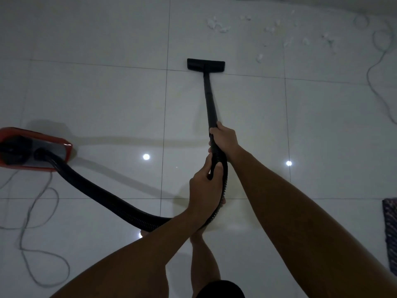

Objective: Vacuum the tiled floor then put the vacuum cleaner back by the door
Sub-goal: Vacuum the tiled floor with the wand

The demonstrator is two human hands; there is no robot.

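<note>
A black vacuum wand (209, 100) runs from my hands out to its flat floor nozzle (205, 64), which lies on the white tiled floor (107, 97). My right hand (224, 141) grips the wand's lower end. My left hand (205, 186) grips the ribbed black hose (103, 194) just behind it. The hose curves left to the red vacuum cleaner body (32, 148) at the left edge. Several white scraps (219, 24) lie scattered on the tiles beyond the nozzle, toward the upper right.
A grey power cord (32, 214) loops over the floor at the lower left. Another thin cord (378, 61) snakes down the right side. A dark patterned mat (391, 229) shows at the right edge. My bare legs (204, 259) stand at the bottom centre.
</note>
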